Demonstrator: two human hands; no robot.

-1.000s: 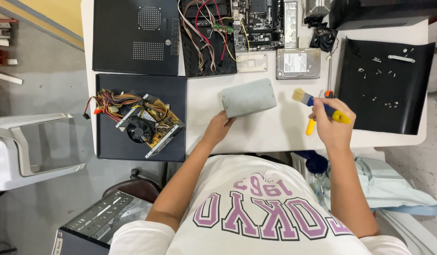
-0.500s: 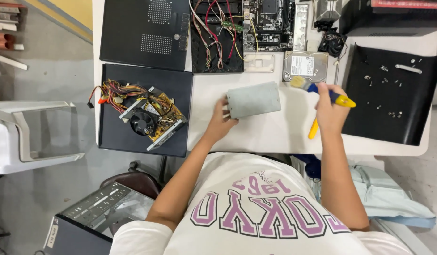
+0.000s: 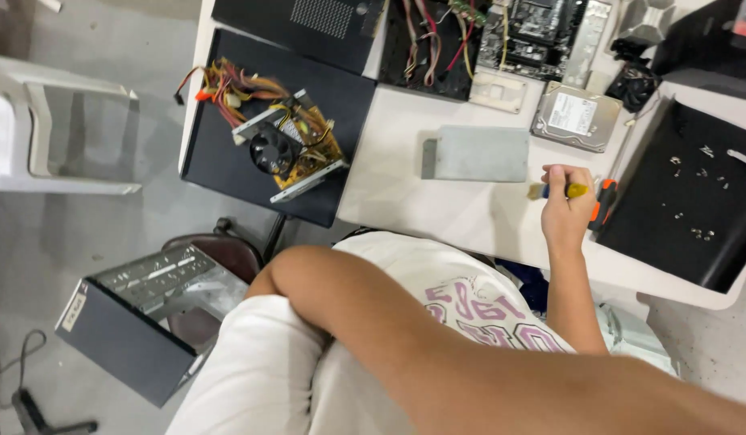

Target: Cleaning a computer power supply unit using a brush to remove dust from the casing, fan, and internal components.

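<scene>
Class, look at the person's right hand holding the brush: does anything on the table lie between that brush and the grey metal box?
Nothing visible does. The right hand grips the brush, bristles pointing toward the grey metal box. Only bare white table lies between them. The hard drive sits farther back, aside.

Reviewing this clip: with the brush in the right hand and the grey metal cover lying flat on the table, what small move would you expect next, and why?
Probably a short sweep of the brush leftward onto the grey metal cover. The right hand grips the brush just right of the cover, bristles pointing toward it but apart from it. The left hand is out of view, so the cover lies unheld.
</scene>
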